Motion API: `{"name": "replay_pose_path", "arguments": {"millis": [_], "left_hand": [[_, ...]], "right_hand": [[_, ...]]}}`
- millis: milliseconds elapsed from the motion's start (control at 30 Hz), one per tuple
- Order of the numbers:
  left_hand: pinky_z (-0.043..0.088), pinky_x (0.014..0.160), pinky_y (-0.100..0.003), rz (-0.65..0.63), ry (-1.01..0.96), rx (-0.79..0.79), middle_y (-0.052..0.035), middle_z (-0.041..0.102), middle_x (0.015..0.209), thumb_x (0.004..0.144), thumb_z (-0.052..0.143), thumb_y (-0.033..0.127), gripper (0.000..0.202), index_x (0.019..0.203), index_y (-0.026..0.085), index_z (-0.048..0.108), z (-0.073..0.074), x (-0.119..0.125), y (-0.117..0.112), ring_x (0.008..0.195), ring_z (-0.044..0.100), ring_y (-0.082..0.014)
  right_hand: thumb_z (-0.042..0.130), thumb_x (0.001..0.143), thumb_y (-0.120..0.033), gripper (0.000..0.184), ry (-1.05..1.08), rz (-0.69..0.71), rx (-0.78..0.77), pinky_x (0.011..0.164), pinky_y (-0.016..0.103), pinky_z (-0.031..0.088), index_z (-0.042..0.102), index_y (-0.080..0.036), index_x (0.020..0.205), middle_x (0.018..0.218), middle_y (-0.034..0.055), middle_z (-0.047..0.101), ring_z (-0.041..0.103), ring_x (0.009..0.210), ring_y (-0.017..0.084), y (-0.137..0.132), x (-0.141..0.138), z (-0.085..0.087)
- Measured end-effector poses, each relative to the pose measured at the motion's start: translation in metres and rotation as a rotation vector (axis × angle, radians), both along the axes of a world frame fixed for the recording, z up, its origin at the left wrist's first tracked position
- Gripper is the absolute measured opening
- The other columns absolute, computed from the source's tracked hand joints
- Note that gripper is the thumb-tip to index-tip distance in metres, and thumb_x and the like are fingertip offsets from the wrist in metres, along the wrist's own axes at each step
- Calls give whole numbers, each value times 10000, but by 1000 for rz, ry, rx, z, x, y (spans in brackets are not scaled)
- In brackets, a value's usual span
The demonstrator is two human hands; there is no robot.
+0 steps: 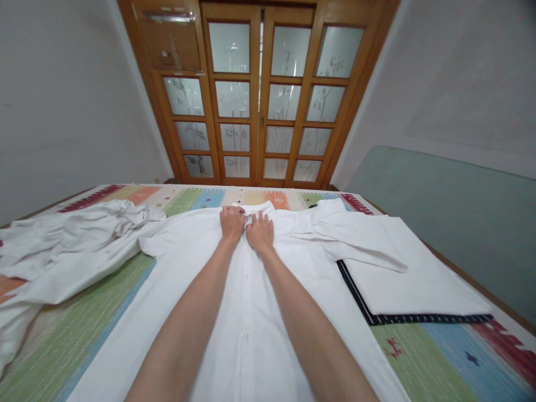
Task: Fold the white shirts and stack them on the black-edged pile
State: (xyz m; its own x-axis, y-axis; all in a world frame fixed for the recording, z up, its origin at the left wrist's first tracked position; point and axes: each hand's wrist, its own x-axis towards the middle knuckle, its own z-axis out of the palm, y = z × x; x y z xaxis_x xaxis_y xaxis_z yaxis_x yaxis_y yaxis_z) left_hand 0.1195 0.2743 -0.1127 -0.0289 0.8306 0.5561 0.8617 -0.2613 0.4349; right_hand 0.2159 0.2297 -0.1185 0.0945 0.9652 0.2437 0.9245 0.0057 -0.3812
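A white button-up shirt (251, 312) lies spread flat on the bed, its button line running away from me. Both my arms reach along it to the collar end. My left hand (232, 221) is closed, pinching the fabric at the top of the button line. My right hand (260, 231) presses against it from the right, fingers curled on the same spot of cloth. The shirt's right sleeve (355, 245) lies over a folded white cloth.
The bed carries a striped multicoloured cover (435, 346). A crumpled heap of white clothes (71, 245) lies at the left. A folded white cloth with a dark trim (419, 290) lies at the right. Wooden glass-paned doors (259, 95) stand beyond the bed.
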Motion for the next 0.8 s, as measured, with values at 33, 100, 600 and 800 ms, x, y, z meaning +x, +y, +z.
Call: {"name": "replay_pose_path", "arguments": {"millis": [33, 100, 600, 800], "left_hand": [[438, 933, -384, 1, 23, -40, -68, 725, 937, 782, 538, 124, 222, 846, 228, 723, 0, -2, -1, 1030, 565, -256], [449, 929, -367, -2, 64, -128, -76, 733, 950, 790, 523, 131, 249, 867, 223, 741, 1, -4, -4, 1024, 586, -251], [339, 1100, -397, 131, 162, -306, -259, 500, 1411, 889, 342, 128, 483, 1318, -7, 520, -5, -9, -11, 1326, 467, -298], [247, 1154, -458, 104, 224, -388, -226, 372, 1520, 936, 329, 313, 565, 1415, 32, 435, -3, -15, -4, 1428, 320, -317]], "right_hand": [[337, 950, -268, 543, 5, -10, -12, 1159, 481, 157, 416, -115, 1466, 1552, 138, 350, 269, 1436, 303, 0, -1, 0], [325, 953, -278, 547, 13, -24, -30, 1164, 480, 146, 419, -103, 1462, 1556, 136, 342, 258, 1443, 301, -1, -1, 1], [388, 865, -80, 610, -47, 95, -97, 1168, 376, 202, 367, -14, 1471, 1563, 171, 311, 259, 1453, 252, 2, 14, 1], [308, 955, -195, 566, -70, 18, -68, 1176, 386, 167, 354, 73, 1452, 1551, 244, 278, 236, 1464, 269, -13, 13, -1]]}}
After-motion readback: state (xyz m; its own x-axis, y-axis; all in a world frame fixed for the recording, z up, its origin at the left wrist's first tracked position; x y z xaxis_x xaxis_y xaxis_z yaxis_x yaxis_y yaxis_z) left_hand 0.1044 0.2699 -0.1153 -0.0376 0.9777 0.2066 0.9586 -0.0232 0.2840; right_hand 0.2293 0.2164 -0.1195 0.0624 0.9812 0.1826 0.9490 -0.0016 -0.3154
